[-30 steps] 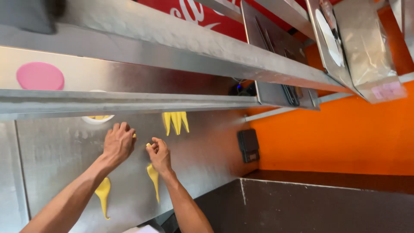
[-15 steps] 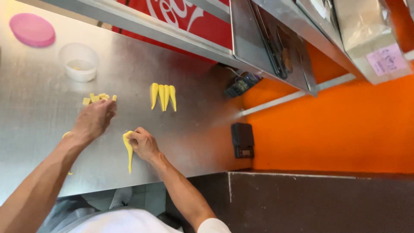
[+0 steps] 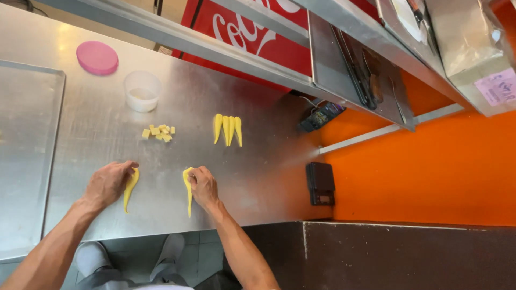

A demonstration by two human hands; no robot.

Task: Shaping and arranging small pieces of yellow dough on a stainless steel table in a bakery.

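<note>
Two hands shaping yellow dough on a steel desk

Left hand point(image 3: 109, 182) lies flat, grip open, on one dough strip point(image 3: 129, 189); right hand point(image 3: 203, 185) pinches another strip point(image 3: 188, 188). Beyond: dough cubes point(image 3: 158, 132), three finished cones point(image 3: 228, 129), plastic cup point(image 3: 142, 91), pink lid point(image 3: 97, 57).

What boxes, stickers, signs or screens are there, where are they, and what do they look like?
Red sign: behind the steel shelf, red with white curly lettering.
Pink sticker: top right on a clear-wrapped package, a pale rectangle.
Small black device: on the orange wall beside the counter, rectangular, with a little screen.
</note>
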